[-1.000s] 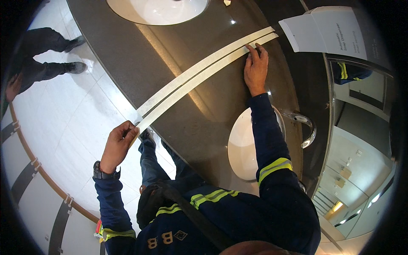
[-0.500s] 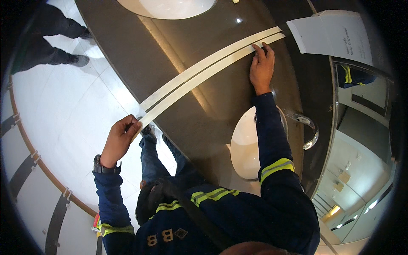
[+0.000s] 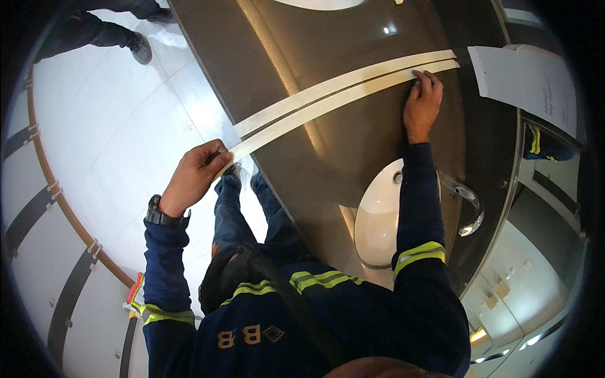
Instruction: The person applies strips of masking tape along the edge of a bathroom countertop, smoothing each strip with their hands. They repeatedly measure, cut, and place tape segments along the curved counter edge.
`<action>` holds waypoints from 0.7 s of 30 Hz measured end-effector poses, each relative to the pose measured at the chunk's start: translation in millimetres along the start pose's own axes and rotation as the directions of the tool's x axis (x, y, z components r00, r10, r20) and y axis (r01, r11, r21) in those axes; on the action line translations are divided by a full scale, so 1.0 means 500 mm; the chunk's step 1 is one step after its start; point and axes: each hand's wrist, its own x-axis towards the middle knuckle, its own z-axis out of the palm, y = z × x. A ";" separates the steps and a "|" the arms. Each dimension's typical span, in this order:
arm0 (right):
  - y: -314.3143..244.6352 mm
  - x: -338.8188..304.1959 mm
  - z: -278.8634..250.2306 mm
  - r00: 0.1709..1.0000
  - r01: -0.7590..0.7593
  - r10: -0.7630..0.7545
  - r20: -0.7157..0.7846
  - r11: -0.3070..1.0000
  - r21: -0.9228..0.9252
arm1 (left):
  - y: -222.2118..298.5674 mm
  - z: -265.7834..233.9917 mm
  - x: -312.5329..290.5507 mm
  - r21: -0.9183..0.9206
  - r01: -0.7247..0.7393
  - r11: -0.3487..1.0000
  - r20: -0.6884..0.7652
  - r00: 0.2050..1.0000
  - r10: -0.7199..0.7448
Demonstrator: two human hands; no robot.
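Two pale cream strips of tape run side by side across the dark countertop, a narrow dark gap between them. My left hand (image 3: 198,173) is out past the counter's front edge, thumb and fingers pinching the front end of the nearer tape strip (image 3: 315,109). Toward the back of the counter, my right hand (image 3: 423,107) rests its fingertips on that same strip, close to its far end. The farther tape strip (image 3: 309,94) lies along the counter, with neither hand on it.
A white oval basin (image 3: 377,220) with a chrome faucet (image 3: 469,205) lies under my right forearm. Another basin (image 3: 328,3) is at the top edge. A white box (image 3: 523,79) stands at the back by the mirror. Another person's legs (image 3: 94,34) show on the tiled floor.
The view has shifted, so the counter appears farther right. My left hand still pinches the strip's front end, and my right fingertips remain near its far end.
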 end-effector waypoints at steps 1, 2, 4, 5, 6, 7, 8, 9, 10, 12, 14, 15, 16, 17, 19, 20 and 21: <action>-0.002 0.000 0.000 1.000 -0.001 0.001 0.003 1.000 0.003 | 0.003 0.001 -0.001 -0.004 0.009 1.000 -0.005 1.000 -0.009; -0.005 -0.001 0.001 1.000 -0.002 0.002 0.005 1.000 0.006 | 0.005 0.002 -0.003 -0.008 0.018 1.000 -0.010 1.000 -0.018; -0.001 0.002 0.002 1.000 0.007 -0.007 -0.008 1.000 0.001 | 0.003 0.001 -0.001 -0.010 0.014 1.000 -0.010 1.000 -0.014; 0.002 0.002 0.001 1.000 0.017 -0.018 -0.006 1.000 -0.010 | -0.004 0.002 0.002 -0.009 0.006 1.000 -0.007 1.000 -0.006; 0.004 0.002 0.000 1.000 0.028 -0.028 -0.005 0.999 -0.020 | -0.006 0.002 0.004 -0.006 -0.002 1.000 -0.004 1.000 0.002; 0.006 0.001 0.000 0.999 0.038 -0.038 -0.004 0.999 -0.031 | -0.005 0.001 0.003 0.012 0.003 1.000 -0.008 1.000 -0.003; 0.007 0.001 0.000 1.000 0.026 -0.026 -0.002 1.000 -0.018 | -0.001 0.000 0.002 0.030 0.009 1.000 -0.012 1.000 -0.008; 0.006 0.002 0.000 1.000 0.015 -0.015 -0.002 1.000 -0.005 | 0.001 0.001 0.001 0.047 0.013 0.999 -0.015 1.000 -0.012; 0.004 0.001 0.000 1.000 0.004 -0.004 -0.001 1.000 0.008 | 0.003 0.002 0.002 0.038 0.025 0.999 -0.008 1.000 -0.025; -0.007 -0.013 -0.002 0.999 0.037 -0.036 -0.018 0.999 0.029 | 0.006 0.001 0.001 0.022 0.052 0.998 0.007 0.999 -0.052; -0.058 -0.033 -0.009 0.997 0.074 -0.073 -0.012 0.993 0.095 | -0.002 0.001 0.002 0.031 0.033 0.999 0.002 0.999 -0.033; -0.114 -0.060 -0.010 0.996 0.083 -0.084 -0.002 0.984 0.155 | -0.004 0.002 0.002 0.043 0.025 0.999 -0.001 1.000 -0.025; -0.167 -0.093 -0.006 0.994 0.098 -0.110 0.029 0.957 0.275 | -0.006 0.004 -0.001 0.043 0.028 0.999 -0.006 1.000 -0.028; -0.218 -0.125 -0.006 0.989 0.105 -0.137 0.054 0.917 0.385 | -0.005 0.007 -0.001 0.042 0.027 0.999 -0.006 1.000 -0.027; -0.318 -0.154 -0.025 0.971 0.091 -0.184 0.151 0.874 0.478 | -0.002 0.006 -0.001 0.050 0.031 0.998 -0.005 1.000 -0.031; -0.344 -0.162 -0.027 0.969 0.100 -0.197 0.149 0.864 0.494 | 0.001 0.003 0.001 0.056 0.035 0.998 0.001 0.999 -0.035; -0.363 -0.169 -0.027 0.967 0.110 -0.211 0.145 0.852 0.511 | 0.003 0.003 0.002 0.062 0.040 0.997 0.004 0.999 -0.040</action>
